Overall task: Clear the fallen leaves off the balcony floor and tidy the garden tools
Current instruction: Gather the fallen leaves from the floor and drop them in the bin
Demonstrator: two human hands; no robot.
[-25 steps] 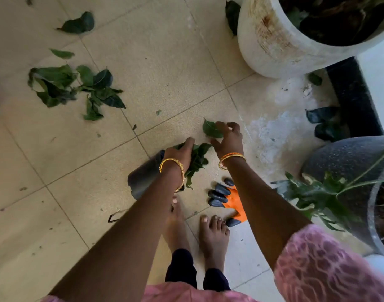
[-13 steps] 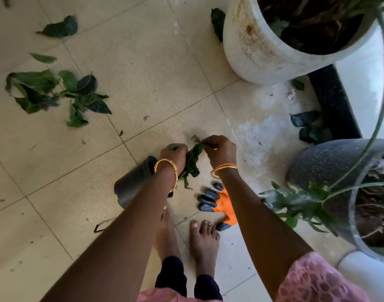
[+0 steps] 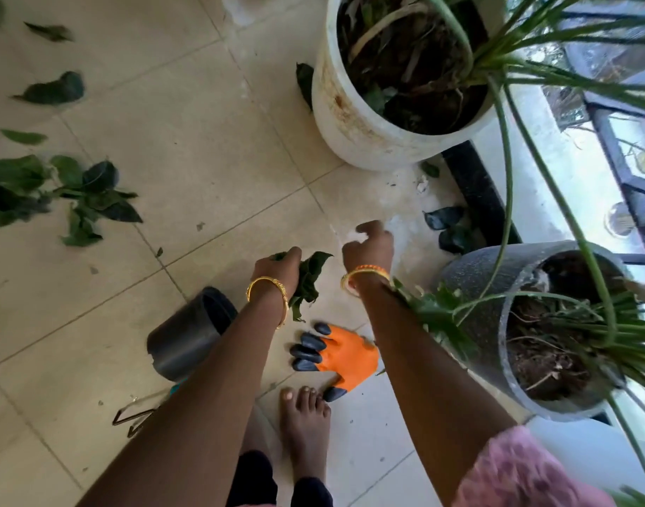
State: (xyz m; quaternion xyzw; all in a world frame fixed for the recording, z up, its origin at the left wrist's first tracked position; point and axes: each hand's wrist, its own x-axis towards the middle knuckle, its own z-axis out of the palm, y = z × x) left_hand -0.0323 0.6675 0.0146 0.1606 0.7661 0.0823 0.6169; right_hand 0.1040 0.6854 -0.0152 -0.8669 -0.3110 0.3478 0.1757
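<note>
My left hand (image 3: 279,267) grips a bunch of green leaves (image 3: 308,279) above the tiled floor. My right hand (image 3: 368,243) hangs just to the right of it, fingers loosely curled and holding nothing. An orange garden glove with black claw tips (image 3: 339,354) lies on the floor below both hands, by my bare foot. A small black plastic pot (image 3: 189,334) lies on its side left of my left forearm. A pile of fallen leaves (image 3: 57,193) lies at the far left, with single leaves (image 3: 54,89) above it. Two dark leaves (image 3: 445,225) lie near the black kerb.
A large white planter (image 3: 350,133) stands at the top centre. A grey speckled planter (image 3: 474,272) with long green blades stands at the right. A black kerb (image 3: 478,192) and a white ledge run along the right. A bent wire tool (image 3: 130,420) lies at lower left.
My right hand let go of the leaves it had passed to my left hand and moved right and up. The view shifted up and right, showing more of both planters.
</note>
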